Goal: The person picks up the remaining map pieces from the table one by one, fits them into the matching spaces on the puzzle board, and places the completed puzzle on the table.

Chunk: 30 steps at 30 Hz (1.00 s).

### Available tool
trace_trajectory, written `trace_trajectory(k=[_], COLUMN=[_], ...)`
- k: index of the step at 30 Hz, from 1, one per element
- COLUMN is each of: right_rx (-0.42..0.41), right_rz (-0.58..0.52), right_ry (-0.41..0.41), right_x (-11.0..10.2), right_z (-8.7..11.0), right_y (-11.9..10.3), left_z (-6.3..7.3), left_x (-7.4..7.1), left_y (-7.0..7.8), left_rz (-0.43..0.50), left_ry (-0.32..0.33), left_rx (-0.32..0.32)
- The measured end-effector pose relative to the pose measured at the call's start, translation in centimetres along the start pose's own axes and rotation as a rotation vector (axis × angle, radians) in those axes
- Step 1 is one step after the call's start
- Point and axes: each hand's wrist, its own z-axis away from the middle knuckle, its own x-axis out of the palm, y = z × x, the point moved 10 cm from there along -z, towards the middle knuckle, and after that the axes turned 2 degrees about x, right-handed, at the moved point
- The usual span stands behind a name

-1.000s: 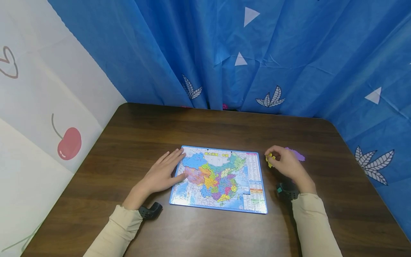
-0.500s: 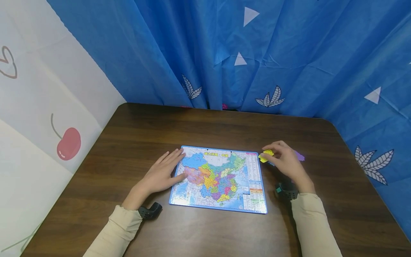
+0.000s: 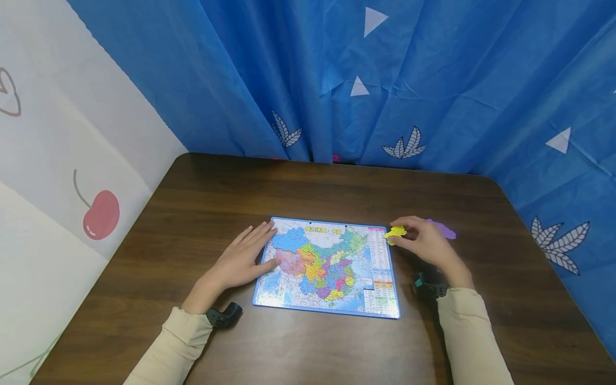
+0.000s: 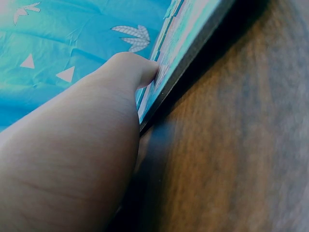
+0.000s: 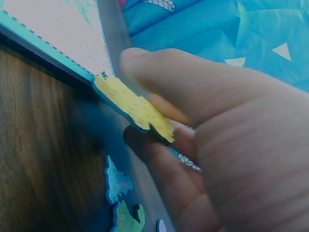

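A map puzzle board (image 3: pixel 331 267) with coloured province pieces and a blue rim lies flat on the table. My left hand (image 3: pixel 243 260) rests over its left edge with straight fingers; in the left wrist view the thumb (image 4: pixel 145 70) touches the board's face. Thumb and fingers of my right hand (image 3: pixel 430 243) pinch a yellow puzzle piece (image 3: pixel 395 234) beside the board's upper right corner. Seen from the right wrist, that yellow piece (image 5: pixel 135 106) is tilted, its far end close to the board's corner. Part of it is covered by the fingers.
Behind my right hand lies a purple puzzle piece (image 3: pixel 445 231), partly covered. The right wrist view shows a blue piece (image 5: pixel 117 181) and a green piece (image 5: pixel 128 217) on the table below the hand. A blue curtain (image 3: pixel 308 80) hangs behind the table's far edge.
The yellow piece has moved left to the board's upper right corner and turned in my right fingers. My left hand has stayed on the board.
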Motion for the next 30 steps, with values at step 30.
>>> trace_trajectory(k=[30], right_rx=[-0.021], right_rz=[-0.005], right_ry=[-0.108], right_x=[0.6], right_z=[0.6], right_y=[-1.6], left_z=[0.0], left_x=[0.1], left_y=[-0.1], left_rz=[-0.004], left_ry=[0.003], left_rx=[-0.002])
